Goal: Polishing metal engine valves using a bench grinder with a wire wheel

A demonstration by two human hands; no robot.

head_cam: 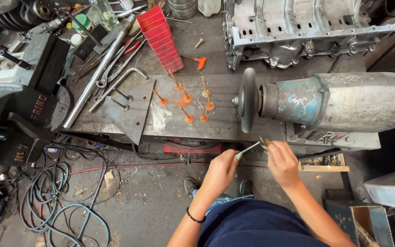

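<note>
My left hand (221,170) and my right hand (282,161) together hold one engine valve (251,148), a thin metal stem with a green-tipped end at the left hand and its head at the right hand. The valve is held just below the dark grinding wheel (248,99) of a bench grinder (344,103) with worn blue and grey paint. Several orange-coated valves (188,101) stand on the steel workbench (161,120) to the left of the wheel.
A large dark bench vise (28,110) sits at left. A long pipe (98,71), pliers and wrenches lie on the bench, with a red slotted rack (162,37) and an aluminium engine block (298,27) behind. Cables (56,196) coil on the floor.
</note>
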